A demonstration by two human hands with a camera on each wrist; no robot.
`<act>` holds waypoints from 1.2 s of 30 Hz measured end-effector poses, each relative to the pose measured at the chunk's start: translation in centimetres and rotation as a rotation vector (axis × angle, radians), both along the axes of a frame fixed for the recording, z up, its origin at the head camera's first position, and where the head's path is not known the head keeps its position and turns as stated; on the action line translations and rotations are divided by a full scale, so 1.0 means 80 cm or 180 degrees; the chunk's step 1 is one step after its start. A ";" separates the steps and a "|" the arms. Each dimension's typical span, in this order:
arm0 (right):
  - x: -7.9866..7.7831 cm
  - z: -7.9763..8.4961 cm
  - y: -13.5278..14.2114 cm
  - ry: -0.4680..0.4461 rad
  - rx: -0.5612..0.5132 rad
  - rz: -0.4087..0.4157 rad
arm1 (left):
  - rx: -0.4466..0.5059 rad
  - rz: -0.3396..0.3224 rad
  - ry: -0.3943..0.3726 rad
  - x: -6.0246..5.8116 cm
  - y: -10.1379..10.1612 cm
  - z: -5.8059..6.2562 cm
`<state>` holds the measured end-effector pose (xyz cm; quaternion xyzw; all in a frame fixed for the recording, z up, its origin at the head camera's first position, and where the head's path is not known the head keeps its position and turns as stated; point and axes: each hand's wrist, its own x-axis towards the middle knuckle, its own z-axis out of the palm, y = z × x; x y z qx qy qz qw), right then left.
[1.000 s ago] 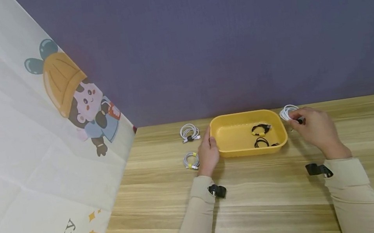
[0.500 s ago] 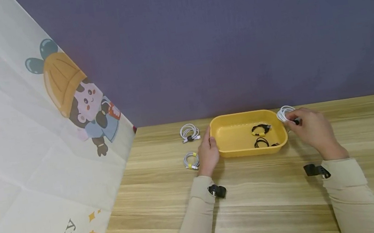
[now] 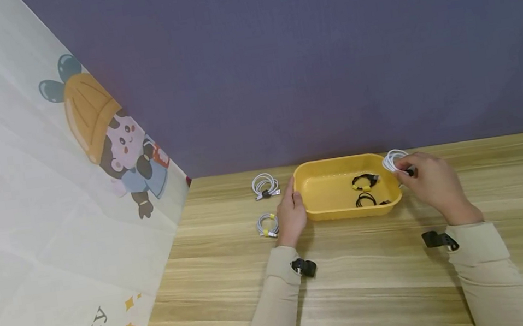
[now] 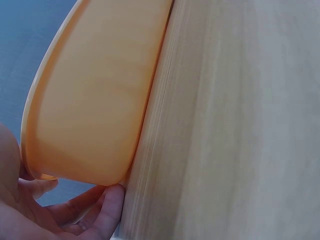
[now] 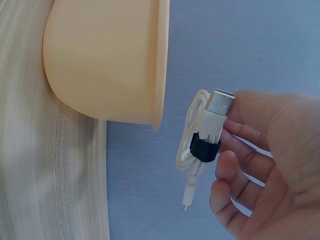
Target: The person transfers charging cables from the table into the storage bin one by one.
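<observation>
My right hand (image 3: 435, 184) pinches a coiled white USB cable (image 3: 394, 161) between thumb and fingers, above the right rim of a yellow plastic basket (image 3: 342, 213). A black strap (image 5: 204, 149) binds this coil, and its USB plug (image 5: 220, 102) shows in the right wrist view. At the basket's left end, my left hand (image 3: 291, 214) grips the wall, thumb at the rim and fingers against the outside. Inside the basket's right half lie two coiled black cables, one with a yellow tie (image 3: 363, 182) and one (image 3: 365, 200) nearer the front.
Left of the basket, a white coiled cable with a black tie (image 3: 264, 185) and a grey-white coil with yellow ties (image 3: 267, 225) lie on the wooden table (image 3: 371, 280). A dark blue-grey panel (image 3: 308, 68) rises behind the table; a printed white sheet (image 3: 22, 189) stands at left.
The right hand has moved a little leftward with the white USB cable, bringing it from beside the basket to over its right rim. The left hand and the basket have stayed still.
</observation>
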<state>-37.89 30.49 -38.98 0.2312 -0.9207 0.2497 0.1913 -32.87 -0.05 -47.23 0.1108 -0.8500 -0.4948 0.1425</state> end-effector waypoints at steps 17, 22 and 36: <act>-0.040 -0.008 -0.005 0.0061 -0.0001 0.0299 | -0.0007 0.0173 -0.0031 -0.024 0.017 0.000; -0.060 -0.009 -0.004 0.0043 0.0013 0.0417 | -0.0014 0.0262 -0.0025 -0.037 0.025 0.001; -0.149 0.003 0.005 -0.0060 0.0117 0.0850 | 0.0037 0.0592 -0.0003 -0.096 0.055 0.010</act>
